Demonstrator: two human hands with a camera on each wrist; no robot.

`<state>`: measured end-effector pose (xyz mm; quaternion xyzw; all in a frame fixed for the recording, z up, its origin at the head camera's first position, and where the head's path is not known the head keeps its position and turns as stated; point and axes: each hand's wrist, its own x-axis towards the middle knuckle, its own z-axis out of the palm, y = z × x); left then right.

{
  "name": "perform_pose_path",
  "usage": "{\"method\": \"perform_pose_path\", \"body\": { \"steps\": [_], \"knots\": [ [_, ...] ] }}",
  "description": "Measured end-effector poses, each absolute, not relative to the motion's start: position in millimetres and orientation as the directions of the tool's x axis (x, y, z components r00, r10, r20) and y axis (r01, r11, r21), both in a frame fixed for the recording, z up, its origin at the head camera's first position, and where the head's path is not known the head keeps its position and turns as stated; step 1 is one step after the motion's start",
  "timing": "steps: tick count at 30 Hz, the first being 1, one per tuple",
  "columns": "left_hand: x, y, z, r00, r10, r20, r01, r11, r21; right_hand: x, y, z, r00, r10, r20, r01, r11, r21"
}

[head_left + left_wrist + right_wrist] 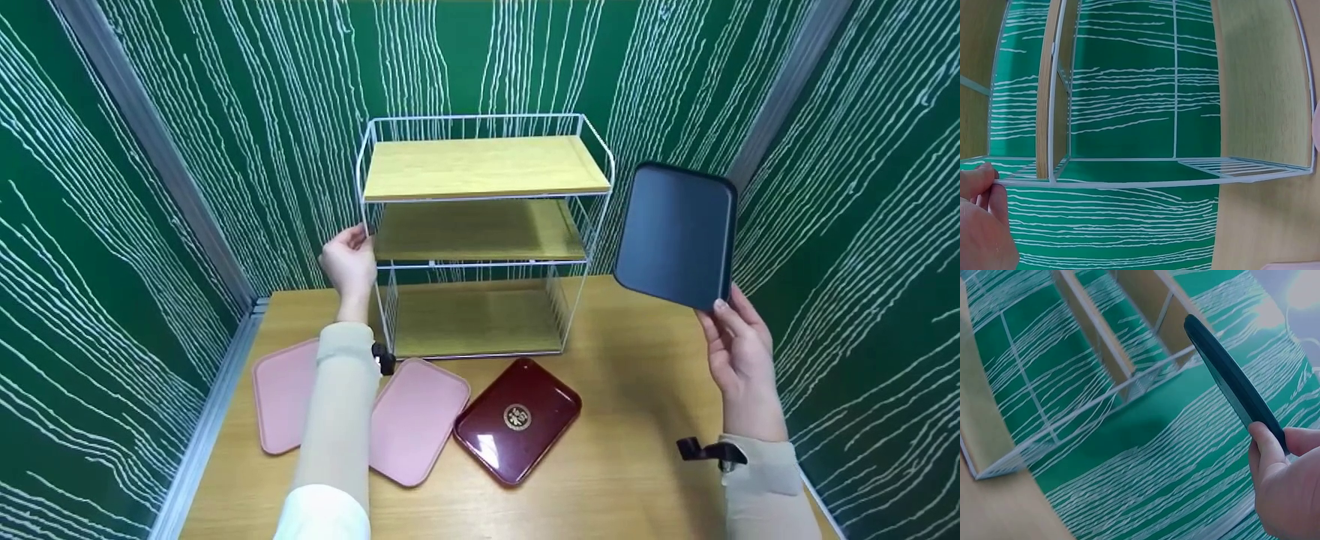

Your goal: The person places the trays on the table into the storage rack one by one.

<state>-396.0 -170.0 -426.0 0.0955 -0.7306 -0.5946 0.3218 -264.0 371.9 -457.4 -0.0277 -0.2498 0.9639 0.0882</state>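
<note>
A white wire rack (480, 196) with three wooden shelves stands at the back of the wooden table (637, 420). My left hand (349, 262) grips the rack's front left wire post (1129, 183) at middle-shelf height. My right hand (739, 349) pinches the lower corner of a dark blue-grey tray (675, 234) and holds it upright in the air, right of the rack; the right wrist view shows the tray (1233, 377) edge-on between thumb and fingers. A dark red tray (517, 420) with a gold emblem lies flat in front of the rack.
Two pink trays (416, 420) (281, 394) lie flat on the table at front left, partly under my left forearm. Green walls with white lines close in the table on three sides. An aluminium rail (217, 397) runs along the table's left edge.
</note>
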Motion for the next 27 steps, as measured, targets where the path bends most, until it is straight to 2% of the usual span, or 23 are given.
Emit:
{"method": "perform_pose_path", "body": {
  "steps": [13,27],
  "knots": [
    [-398,-170,-428,-0.797,-0.515,0.315,0.205,0.26,0.944,-268,351,-416,-0.985,0.162,0.062,-0.173,-0.898,-0.405],
    [-398,-170,-429,-0.782,-0.519,0.345,0.223,0.284,0.933,-286,315,-386,-0.973,0.12,0.198,-0.195,-0.888,-0.417]
  ]
}}
